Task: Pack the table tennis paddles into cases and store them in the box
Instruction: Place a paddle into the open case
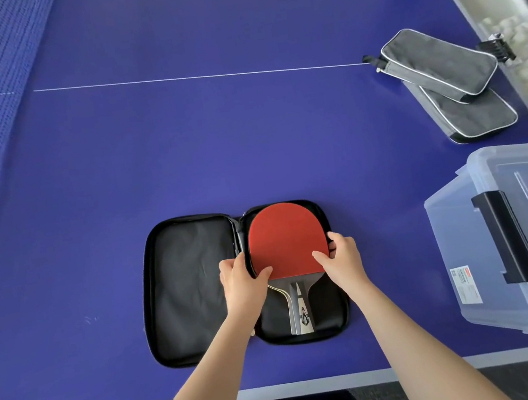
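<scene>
Both hands were down on the paddle point(283, 242), red rubber up, lying in the right half of the open black case point(194, 289) on the near part of the bench point(212, 122). The left hand point(241, 278) pinched the blade's near left edge, the right hand point(342, 258) its near right edge, fingers curled round it. Light and stiff, it looked; best held by the rim or handle, since rubber marks. The soft case would flop. The clear box point(510, 244) waited at the right.

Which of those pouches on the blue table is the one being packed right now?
On the blue table tennis table, look at the near edge. The black case lies unzipped and flat, a red paddle in its right half. The two grey cases far right are closed and stacked.
</scene>
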Demonstrator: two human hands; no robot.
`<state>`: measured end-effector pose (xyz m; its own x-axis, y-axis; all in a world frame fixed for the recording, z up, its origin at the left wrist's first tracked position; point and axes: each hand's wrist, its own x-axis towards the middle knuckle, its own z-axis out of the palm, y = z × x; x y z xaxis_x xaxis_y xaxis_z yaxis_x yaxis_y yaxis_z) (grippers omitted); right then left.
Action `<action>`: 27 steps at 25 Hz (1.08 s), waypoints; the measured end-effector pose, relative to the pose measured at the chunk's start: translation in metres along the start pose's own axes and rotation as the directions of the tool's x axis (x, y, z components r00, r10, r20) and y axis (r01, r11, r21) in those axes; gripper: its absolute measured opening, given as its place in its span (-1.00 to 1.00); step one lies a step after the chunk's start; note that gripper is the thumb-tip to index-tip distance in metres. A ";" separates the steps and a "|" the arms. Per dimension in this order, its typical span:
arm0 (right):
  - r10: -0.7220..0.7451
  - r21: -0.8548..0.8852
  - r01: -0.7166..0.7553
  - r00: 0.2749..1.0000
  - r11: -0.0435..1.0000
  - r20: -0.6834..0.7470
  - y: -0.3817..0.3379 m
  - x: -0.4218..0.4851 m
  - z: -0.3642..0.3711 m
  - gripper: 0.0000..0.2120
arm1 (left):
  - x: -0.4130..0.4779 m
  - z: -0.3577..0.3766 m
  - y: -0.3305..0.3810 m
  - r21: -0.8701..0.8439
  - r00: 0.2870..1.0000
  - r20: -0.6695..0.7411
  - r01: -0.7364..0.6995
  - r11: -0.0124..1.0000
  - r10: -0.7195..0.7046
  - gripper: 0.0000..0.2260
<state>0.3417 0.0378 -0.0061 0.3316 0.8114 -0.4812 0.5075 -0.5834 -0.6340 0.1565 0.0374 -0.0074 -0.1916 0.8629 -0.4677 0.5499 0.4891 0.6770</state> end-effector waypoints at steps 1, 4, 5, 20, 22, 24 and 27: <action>0.002 0.024 -0.002 1.000 1.000 -0.020 0.002 -0.003 -0.001 -0.47 | 0.001 -0.009 -0.005 0.002 0.999 -0.050 -0.006 1.000 0.006 -0.47; 0.034 0.119 -0.023 0.995 0.993 -0.091 0.012 -0.011 -0.007 -0.50 | 0.008 -0.051 -0.033 0.089 0.955 -0.296 0.041 0.995 -0.013 -0.44; 0.050 0.144 -0.034 0.992 0.989 -0.111 0.016 -0.015 -0.010 -0.51 | 0.011 -0.068 -0.047 0.118 0.929 -0.367 0.093 0.989 -0.043 -0.43; -0.060 0.164 0.085 0.986 0.983 -0.154 0.002 -0.059 0.004 -0.68 | -0.024 -0.149 -0.102 -0.618 0.980 0.000 0.155 0.770 -0.198 -0.78; -0.099 0.193 0.114 0.991 0.974 -0.086 -0.014 -0.065 0.007 -0.72 | -0.037 -0.155 -0.084 -0.646 0.994 0.083 0.105 0.756 -0.067 -0.66; -0.156 0.233 0.145 0.987 0.962 0.027 -0.032 -0.072 0.008 -0.76 | -0.050 -0.151 -0.059 -0.624 0.980 0.179 0.045 0.780 0.088 -0.57; -0.257 0.338 0.192 0.953 0.921 0.159 -0.063 -0.086 0.008 -0.80 | -0.070 -0.127 -0.022 -0.572 0.919 0.292 -0.055 0.819 0.266 -0.50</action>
<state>0.2748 0.0042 0.0706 0.0591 0.9180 -0.3922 0.2621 -0.3934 -0.8812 0.0543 -0.0173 0.0829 0.2078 0.8855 -0.4157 -0.0042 0.4257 0.9048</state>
